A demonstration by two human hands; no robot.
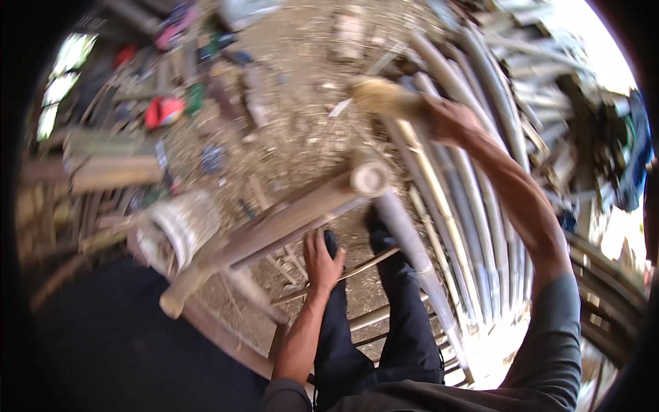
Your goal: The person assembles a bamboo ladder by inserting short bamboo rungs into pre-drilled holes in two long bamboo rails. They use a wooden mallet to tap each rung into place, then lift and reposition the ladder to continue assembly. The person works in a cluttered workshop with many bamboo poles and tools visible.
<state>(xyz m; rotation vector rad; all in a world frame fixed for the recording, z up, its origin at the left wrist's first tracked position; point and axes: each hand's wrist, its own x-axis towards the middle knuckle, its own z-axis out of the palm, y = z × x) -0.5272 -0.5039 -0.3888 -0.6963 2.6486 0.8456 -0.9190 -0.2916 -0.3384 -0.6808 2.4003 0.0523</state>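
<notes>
My right hand [449, 122] is raised at the upper right, fingers wrapped round a thick tan wooden club [384, 96], which motion blurs. Lower down, my left hand [322, 261] holds nothing visible, its thumb apart from the fingers. It is beside the lower rail of a bamboo frame, in front of my dark trouser leg; I cannot tell whether it touches the rail. The frame's thick brown top pole [274, 216] slants across the middle. At its far end shows the pale round end of a bamboo post [371, 179]. A greyish leg pole [412, 240] runs down from that corner.
Several long bamboo poles [480, 233] lie side by side on the right, with more stacked behind. A whitish woven cylinder [182, 226] is left of the frame. Wood chips litter the dirt floor [288, 82]. A red item [163, 111] and scraps lie at the upper left.
</notes>
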